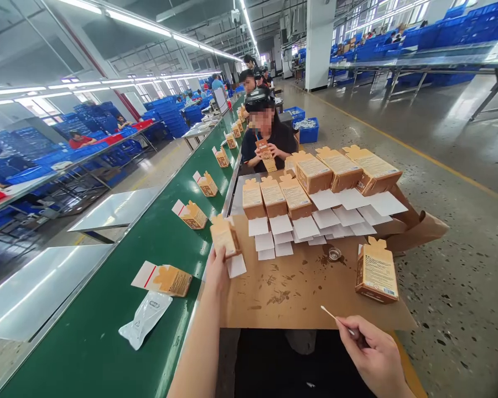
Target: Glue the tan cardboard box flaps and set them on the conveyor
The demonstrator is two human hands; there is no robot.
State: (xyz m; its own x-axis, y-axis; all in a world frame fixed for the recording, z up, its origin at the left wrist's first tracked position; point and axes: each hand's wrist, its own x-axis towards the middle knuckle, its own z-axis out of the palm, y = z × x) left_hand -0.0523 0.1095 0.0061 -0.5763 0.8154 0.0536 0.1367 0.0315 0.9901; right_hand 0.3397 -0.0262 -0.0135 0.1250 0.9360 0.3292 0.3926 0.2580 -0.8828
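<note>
Hands: left hand [216, 271] is closed round a kraft box [224, 236], held upright at the bench's left edge next to the belt. The box's white flap [235, 265] hangs down beside the thumb. Right hand [373, 356] sits low and near the body, thumb + forefinger pinching a thin stick [334, 317] whose tip points up-left over the cardboard sheet [299, 293]. That sheet covers the bench and is blotched w/ dark stains.

Small round dish [335, 254] rests on the sheet between the two hands, further out. Lone box [377, 272] lies flat to the right of the dish, printed side up.

Beyond: front row of three boxes [273, 198], then a back row [342, 168] of three larger-looking ones. White flaps [307, 226] are fanned out in overlapping layers toward the person.

To the left, the green conveyor belt [108, 326] carries more boxes spaced along it. The nearest belt box [168, 279] lies on its side, w/ a clear plastic bag [146, 318] just below it.

Co-worker [282, 142] sits at the next station ahead, holding a box in both hands.
</note>
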